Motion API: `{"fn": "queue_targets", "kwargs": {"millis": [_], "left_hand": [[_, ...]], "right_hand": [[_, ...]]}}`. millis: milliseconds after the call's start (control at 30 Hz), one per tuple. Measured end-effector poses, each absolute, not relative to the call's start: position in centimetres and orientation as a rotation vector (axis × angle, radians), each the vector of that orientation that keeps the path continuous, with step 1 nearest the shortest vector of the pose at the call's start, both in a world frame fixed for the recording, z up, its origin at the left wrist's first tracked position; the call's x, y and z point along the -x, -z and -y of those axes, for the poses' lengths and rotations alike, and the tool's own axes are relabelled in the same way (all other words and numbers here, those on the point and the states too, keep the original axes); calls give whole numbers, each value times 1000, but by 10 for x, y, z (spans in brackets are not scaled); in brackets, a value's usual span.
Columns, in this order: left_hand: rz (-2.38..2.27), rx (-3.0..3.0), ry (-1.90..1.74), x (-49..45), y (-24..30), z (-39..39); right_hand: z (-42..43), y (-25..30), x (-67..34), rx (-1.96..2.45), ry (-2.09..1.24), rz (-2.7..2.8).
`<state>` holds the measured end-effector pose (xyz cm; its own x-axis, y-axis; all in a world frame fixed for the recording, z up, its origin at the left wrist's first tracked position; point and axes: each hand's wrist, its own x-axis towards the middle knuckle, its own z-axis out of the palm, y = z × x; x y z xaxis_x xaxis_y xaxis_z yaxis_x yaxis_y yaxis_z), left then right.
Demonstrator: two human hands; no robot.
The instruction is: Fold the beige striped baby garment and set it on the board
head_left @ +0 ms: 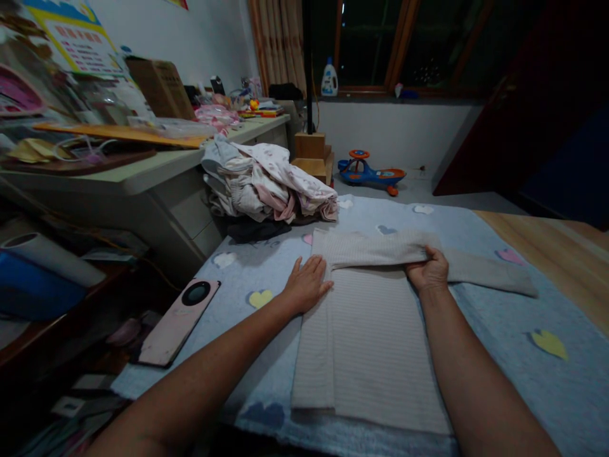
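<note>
A light grey ribbed garment point(380, 349), long-sleeved and partly folded, lies flat on a blue blanket point(504, 355) with heart and cloud prints. My left hand point(307, 284) rests flat on the garment's left edge, fingers spread. With its fingers closed, my right hand point(428, 270) grips the upper folded edge at the right, lifting it slightly. One sleeve point(495, 271) stretches out to the right beyond that hand. The fingertips of my right hand are partly hidden by the cloth.
A heap of clothes point(266, 181) sits at the far left of the blanket. Nearer, a pink phone point(178, 324) lies by the left edge. A cluttered desk point(137, 171) stands to the left. Beyond the bed are a ride-on toy car point(371, 172) and boxes point(311, 155).
</note>
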<state>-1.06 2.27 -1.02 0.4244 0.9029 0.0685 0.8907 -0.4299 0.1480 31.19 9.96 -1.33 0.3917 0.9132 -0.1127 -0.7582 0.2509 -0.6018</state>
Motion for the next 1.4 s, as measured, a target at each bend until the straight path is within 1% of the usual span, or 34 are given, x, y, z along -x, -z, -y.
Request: {"fn": "queue_targets", "kwargs": {"millis": [233,333,500,700,900,1100,1267,1333,1400], "left_hand": [[-1724,-2513,-224,3,11,-73],[-1796,-2494,-282,-4,11,-89],[-1893,-2435,-345,-11,10,-108],[-1852,-2352,-379,-3,21,-118],[-1682,-2060,-783,16,27,-127],[-1683,-1877,-906,32,20,-138],[-1748,-1843,-877,29,13,-120],[-1832,-1850,-786,24,9,-106],[-1942,-1905,-604,18,4,-93]], "right_hand": [[-98,10,-311,654,-1146,247],[-97,8,-311,662,-1162,222],[-97,12,-313,654,-1166,214],[-98,16,-317,638,-1195,227],[-95,12,-317,621,-1186,174],[-94,12,-317,604,-1196,204],[-94,12,-316,581,-1196,205],[-94,11,-316,573,-1200,186],[-94,10,-316,569,-1211,174]]}}
